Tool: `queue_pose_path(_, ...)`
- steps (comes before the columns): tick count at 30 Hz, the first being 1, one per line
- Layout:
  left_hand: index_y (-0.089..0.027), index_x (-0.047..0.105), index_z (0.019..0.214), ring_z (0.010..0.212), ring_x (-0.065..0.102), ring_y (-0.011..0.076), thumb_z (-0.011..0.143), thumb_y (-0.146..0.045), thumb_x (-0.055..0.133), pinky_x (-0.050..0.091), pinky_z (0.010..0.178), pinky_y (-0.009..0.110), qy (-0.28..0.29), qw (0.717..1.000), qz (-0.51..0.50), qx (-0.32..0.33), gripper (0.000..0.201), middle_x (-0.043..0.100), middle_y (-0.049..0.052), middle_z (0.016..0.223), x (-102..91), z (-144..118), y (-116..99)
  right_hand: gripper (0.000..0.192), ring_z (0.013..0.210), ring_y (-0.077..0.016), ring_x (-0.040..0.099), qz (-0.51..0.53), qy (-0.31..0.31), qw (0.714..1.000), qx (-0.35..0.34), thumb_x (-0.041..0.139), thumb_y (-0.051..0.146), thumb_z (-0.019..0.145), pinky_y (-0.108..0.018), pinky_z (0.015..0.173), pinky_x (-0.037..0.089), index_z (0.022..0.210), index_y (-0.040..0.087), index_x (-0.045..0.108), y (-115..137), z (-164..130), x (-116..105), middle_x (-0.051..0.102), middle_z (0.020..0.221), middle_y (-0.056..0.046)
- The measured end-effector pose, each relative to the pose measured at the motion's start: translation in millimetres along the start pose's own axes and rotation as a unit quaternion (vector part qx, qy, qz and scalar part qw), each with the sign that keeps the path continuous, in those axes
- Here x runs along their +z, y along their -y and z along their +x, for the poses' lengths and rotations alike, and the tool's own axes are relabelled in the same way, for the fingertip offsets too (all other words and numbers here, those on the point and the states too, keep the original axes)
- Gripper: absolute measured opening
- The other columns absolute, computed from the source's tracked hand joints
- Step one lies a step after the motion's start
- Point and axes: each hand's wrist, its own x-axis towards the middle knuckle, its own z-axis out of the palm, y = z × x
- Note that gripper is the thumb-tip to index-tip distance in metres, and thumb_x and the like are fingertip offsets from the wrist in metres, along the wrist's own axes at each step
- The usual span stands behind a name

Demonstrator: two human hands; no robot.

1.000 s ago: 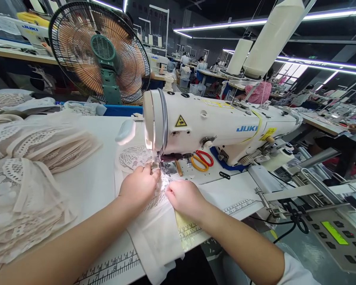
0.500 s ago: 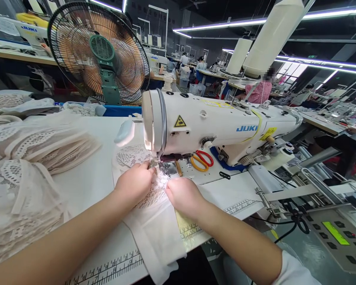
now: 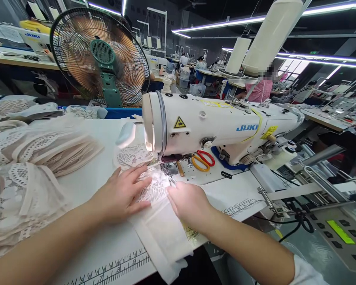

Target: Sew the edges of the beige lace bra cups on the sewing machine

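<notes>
Lace fabric (image 3: pixel 154 188) on tabletop (image 3: pixel 86 174) at needle end of sewing machine (image 3: pixel 195 122), overhanging front edge. Left hand (image 3: pixel 123 194): fingers spread on it. Right hand (image 3: pixel 190 200): fingers curled beside it, can't tell if pinching.

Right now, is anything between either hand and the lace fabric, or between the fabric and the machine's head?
Nothing visible. The left hand lies spread on the lace fabric and the right hand touches its right edge. The fabric reaches the head of the sewing machine; the scissors lie off to the right, apart from it.
</notes>
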Motion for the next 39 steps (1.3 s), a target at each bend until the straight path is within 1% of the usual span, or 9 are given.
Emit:
queue_pose_path(2,-0.023,0.047,0.133,0.129,0.031,0.0418,0.076,-0.068,0.044,0.028,0.097,0.068,0.039,0.999,-0.002,-0.030,0.073,0.031,0.014,0.147,2.1,-6.0,-2.4,0.028,0.069,-0.0197,0.060,0.001,-0.003,1.000,-0.025,0.036,0.029,0.090,-0.027,0.050,0.033,0.106,0.021,0.058,-1.4,-9.6,3.0,0.063,0.081,-0.006)
queue_pose_path(5,-0.024,0.036,0.140,0.136,0.020,0.0402,0.075,-0.070,0.043,0.024,0.100,0.069,0.081,0.994,-0.002,-0.072,0.079,0.020,0.011,0.152,2.5,-7.4,-10.1,0.036,0.069,-0.0209,0.061,-0.003,0.020,0.999,-0.032,0.035,0.034,0.092,-0.029,0.049,0.031,0.121,0.022,0.051,-2.7,-16.6,5.2,0.065,0.084,-0.006)
queue_pose_path(9,-0.023,0.034,0.140,0.138,0.015,0.0352,0.078,-0.068,0.040,0.024,0.103,0.064,0.099,0.990,0.008,-0.104,0.077,0.015,0.008,0.153,-0.7,-2.8,-17.5,0.034,0.068,-0.0211,0.061,-0.003,0.029,0.999,-0.025,0.035,0.034,0.091,-0.028,0.047,0.030,0.118,0.021,0.053,-4.7,-11.8,3.5,0.067,0.084,-0.006)
queue_pose_path(16,-0.022,0.033,0.141,0.138,0.011,0.0381,0.077,-0.064,0.042,0.023,0.103,0.066,0.130,0.981,0.009,-0.145,0.077,0.010,0.008,0.154,-7.6,8.2,-13.2,0.031,0.065,-0.0223,0.062,-0.007,0.049,0.999,-0.010,0.035,0.033,0.091,-0.028,0.046,0.032,0.111,0.021,0.055,-5.4,4.5,-5.9,0.067,0.079,-0.006)
queue_pose_path(21,-0.022,0.035,0.140,0.137,0.008,0.0437,0.075,-0.062,0.046,0.024,0.100,0.069,0.132,0.976,-0.008,-0.172,0.078,0.009,0.010,0.154,-10.4,18.3,-5.6,0.042,0.072,-0.0247,0.065,-0.028,0.109,0.994,0.009,0.040,0.028,0.090,-0.028,0.050,0.037,0.131,0.019,0.045,-0.2,13.1,-20.6,0.069,0.083,-0.010)
queue_pose_path(25,-0.019,0.032,0.141,0.138,0.008,0.0417,0.074,-0.065,0.045,0.025,0.101,0.065,0.150,0.974,-0.024,-0.169,0.083,0.007,0.014,0.154,-10.8,27.0,5.5,0.057,0.076,-0.0270,0.065,-0.031,0.128,0.991,0.013,0.047,0.024,0.086,-0.030,0.053,0.041,0.140,0.019,0.034,2.8,19.2,-22.6,0.069,0.085,-0.012)
queue_pose_path(30,-0.016,0.035,0.140,0.137,0.015,0.0396,0.072,-0.066,0.044,0.024,0.105,0.057,0.156,0.974,-0.031,-0.163,0.085,0.011,0.019,0.152,-12.0,36.1,17.7,0.059,0.072,-0.0272,0.064,-0.025,0.113,0.993,0.012,0.048,0.024,0.085,-0.031,0.052,0.041,0.142,0.018,0.032,3.7,21.7,-18.4,0.069,0.082,-0.012)
queue_pose_path(34,-0.014,0.039,0.137,0.136,0.021,0.0370,0.071,-0.067,0.041,0.025,0.107,0.050,0.160,0.973,-0.015,-0.164,0.085,0.019,0.021,0.148,-12.9,42.3,24.6,0.045,0.067,-0.0229,0.063,-0.007,0.105,0.994,0.009,0.043,0.026,0.088,-0.028,0.049,0.037,0.133,0.019,0.044,0.7,14.7,-18.6,0.067,0.078,-0.010)
queue_pose_path(39,-0.014,0.048,0.129,0.125,0.036,0.0369,0.071,-0.067,0.041,0.034,0.101,0.047,0.154,0.976,-0.001,-0.151,0.079,0.045,0.020,0.124,-15.5,50.1,32.1,0.029,0.062,-0.0179,0.056,0.033,0.016,0.998,-0.045,0.040,0.032,0.090,-0.026,0.047,0.029,0.110,0.018,0.056,-11.4,-4.3,-8.6,0.061,0.075,-0.007)
